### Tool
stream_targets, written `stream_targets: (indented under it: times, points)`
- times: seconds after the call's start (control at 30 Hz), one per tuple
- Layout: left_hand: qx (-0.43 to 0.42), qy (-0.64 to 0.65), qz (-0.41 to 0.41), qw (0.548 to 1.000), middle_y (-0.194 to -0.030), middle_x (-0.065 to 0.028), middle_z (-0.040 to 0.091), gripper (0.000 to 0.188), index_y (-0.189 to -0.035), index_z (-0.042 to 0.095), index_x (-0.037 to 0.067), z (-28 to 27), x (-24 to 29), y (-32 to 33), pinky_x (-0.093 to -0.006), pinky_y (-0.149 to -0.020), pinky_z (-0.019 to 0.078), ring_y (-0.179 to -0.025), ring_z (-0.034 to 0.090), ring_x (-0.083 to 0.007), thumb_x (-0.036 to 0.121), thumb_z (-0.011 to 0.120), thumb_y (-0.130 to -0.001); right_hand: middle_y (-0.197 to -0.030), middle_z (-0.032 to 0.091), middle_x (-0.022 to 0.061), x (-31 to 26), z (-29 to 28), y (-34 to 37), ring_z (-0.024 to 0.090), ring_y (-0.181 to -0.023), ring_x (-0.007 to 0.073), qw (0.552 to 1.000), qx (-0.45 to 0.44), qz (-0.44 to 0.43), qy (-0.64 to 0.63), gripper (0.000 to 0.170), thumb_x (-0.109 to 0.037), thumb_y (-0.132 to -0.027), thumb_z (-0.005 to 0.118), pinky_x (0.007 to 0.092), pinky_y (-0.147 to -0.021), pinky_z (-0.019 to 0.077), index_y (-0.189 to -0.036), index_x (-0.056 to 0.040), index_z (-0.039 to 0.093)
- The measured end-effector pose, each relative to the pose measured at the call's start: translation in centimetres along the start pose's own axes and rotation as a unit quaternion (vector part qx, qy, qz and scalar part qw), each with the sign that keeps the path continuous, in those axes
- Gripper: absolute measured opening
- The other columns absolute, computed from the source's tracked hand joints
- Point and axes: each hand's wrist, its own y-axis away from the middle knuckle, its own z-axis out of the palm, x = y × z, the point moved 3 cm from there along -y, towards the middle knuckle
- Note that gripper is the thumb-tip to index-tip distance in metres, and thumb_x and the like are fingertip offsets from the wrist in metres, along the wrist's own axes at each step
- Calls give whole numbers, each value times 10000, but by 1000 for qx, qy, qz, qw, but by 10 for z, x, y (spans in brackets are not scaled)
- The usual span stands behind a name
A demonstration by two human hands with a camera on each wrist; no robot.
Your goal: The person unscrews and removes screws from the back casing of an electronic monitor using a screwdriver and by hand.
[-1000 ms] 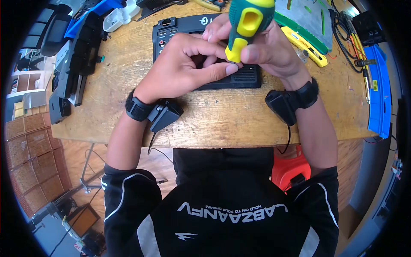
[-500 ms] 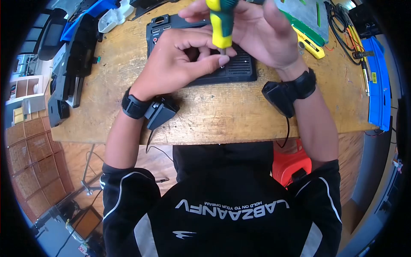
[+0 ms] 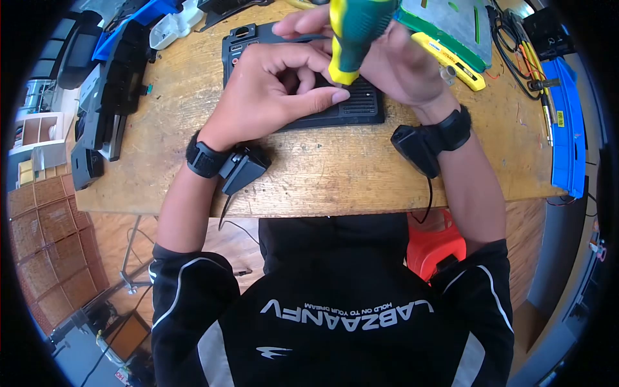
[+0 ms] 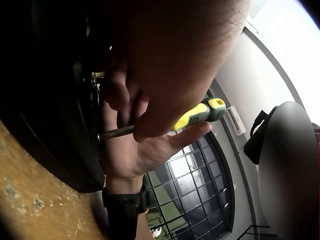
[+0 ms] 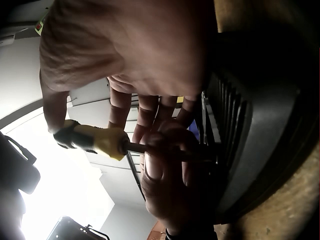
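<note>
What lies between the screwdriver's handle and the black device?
The metal shaft spans from handle to device, with the left hand's fingers around it partway; both wrist views show this.

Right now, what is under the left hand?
The black device casing lies under the left hand, its slotted vent showing past the thumb. From above, the hand hides part of the casing, so I can't tell what's there.
</note>
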Motion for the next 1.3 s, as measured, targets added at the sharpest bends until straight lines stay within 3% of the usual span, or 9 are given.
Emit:
stream_targets:
  times: [0.07, 0.17, 0.43, 0.5, 0.6, 0.77, 0.87, 1.1, 1.3]
  points:
    - [1, 21, -19, 1000, -603, 60, 552, 148, -964, 776, 36, 2, 2, 1, -202, -521, 334, -555, 455, -6, 95, 837, -843, -1461, 525, 264, 3, -6, 4, 578, -1284, 322, 997, -38, 1, -65, 716, -450, -974, 612, 429, -1116, 469, -1444, 76, 485]
    - [1, 26, -27, 999, -607, 57, 559, 152, -987, 783, 42, 1, 5, 1, -201, -525, 338, -561, 464, -9, 84, 818, -845, -1438, 542, 255, -3, -3, 1, 587, -1267, 314, 997, -55, 45, 29, 672, -431, -996, 578, 412, -1102, 479, -1428, 79, 503]
    - [12, -1, -67, 998, -580, 59, 539, 204, -923, 763, 42, 0, 4, 2, -201, -504, 309, -522, 425, -10, 177, 884, -830, -1308, 640, 167, 6, -7, -2, 640, -1179, 250, 996, -46, 27, 64, 753, -215, -765, 903, 422, -1097, 476, -1380, 51, 560]
    - [1, -35, -15, 999, -582, 57, 550, 186, -953, 775, 37, -2, 3, 0, -194, -514, 333, -531, 443, -8, 145, 869, -835, -1327, 635, 176, 2, -3, 1, 640, -1170, 255, 998, 0, 17, 61, 688, -268, -848, 823, 412, -1085, 482, -1384, 66, 552]
    - [5, 22, -14, 1000, -589, 49, 568, 186, -994, 787, 38, 3, 3, -1, -186, -531, 367, -542, 467, -7, 116, 853, -838, -1354, 630, 180, 4, -7, -8, 630, -1195, 259, 990, -113, 54, -61, 623, -364, -990, 586, 370, -1060, 496, -1403, 97, 527]
    - [-2, 12, 45, 999, -594, 39, 579, 195, -998, 786, 43, 1, 4, -3, -193, -544, 385, -545, 485, -18, 129, 854, -837, -1288, 667, 150, 6, -13, 7, 640, -1185, 231, 997, -46, 50, -22, 574, -182, -897, 770, 359, -1057, 500, -1386, 44, 569]
    - [6, -57, -46, 997, -568, 43, 549, 238, -923, 757, 52, 1, 7, -1, -203, -526, 347, -524, 463, -25, 216, 894, -818, -1322, 650, 148, 1, -7, 2, 635, -1197, 230, 998, -55, -4, 9, 591, -160, -863, 811, 370, -1068, 494, -1371, 39, 583]
    - [22, -33, -1, 999, -605, 38, 577, 190, -977, 789, 41, 5, 2, 0, -207, -523, 361, -543, 469, -29, 173, 855, -857, -1496, 487, 238, -5, -2, 5, 609, -1221, 271, 994, -62, 79, 42, 547, -296, -945, 562, 373, -1057, 474, -1304, 115, 609]
    - [66, -119, 5, 991, -571, 42, 521, 295, -1090, 788, 64, 3, 16, 1, -216, -511, 356, -518, 452, -38, 181, 872, -833, -1195, 729, 110, 8, -17, 5, 703, -1028, 202, 994, -10, 56, 96, 501, -84, -818, 866, 354, -967, 556, -1277, -6, 681]
